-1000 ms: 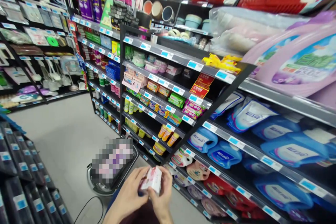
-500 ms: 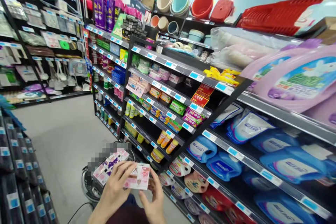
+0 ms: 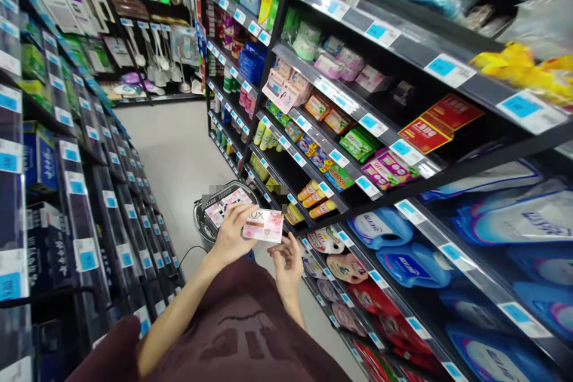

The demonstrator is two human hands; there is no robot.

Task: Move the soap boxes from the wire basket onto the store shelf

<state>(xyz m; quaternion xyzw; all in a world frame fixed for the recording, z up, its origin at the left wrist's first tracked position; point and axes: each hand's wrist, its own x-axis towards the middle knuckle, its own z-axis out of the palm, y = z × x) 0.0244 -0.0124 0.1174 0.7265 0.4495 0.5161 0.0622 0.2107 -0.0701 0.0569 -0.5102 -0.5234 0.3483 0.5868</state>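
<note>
My left hand [image 3: 234, 231] is closed on the left end of a small pink and white soap box [image 3: 263, 225], with "UX" readable on its face. The box is held in front of my body, tilted slightly down to the right. My right hand [image 3: 287, 258] is just below the box's right end, its fingers loosely bent and apart, with nothing in them. Whether a fingertip brushes the box, I cannot tell. Beyond my hands a dark shopping basket [image 3: 200, 224] stands on the floor, with pink, white and purple packaging [image 3: 227, 206] in it.
Shelves with price tags rise close on my right, bearing soap packs [image 3: 358, 142], yellow bottles [image 3: 322, 209] and blue detergent jugs [image 3: 380, 227]. Another shelf row [image 3: 76, 191] runs along my left. A grey floor aisle [image 3: 170, 143] lies between them, ending at hanging goods.
My view has tipped downward and turned left, showing more of my body. My right hand has come away from the soap box's right end; my left hand still holds it.
</note>
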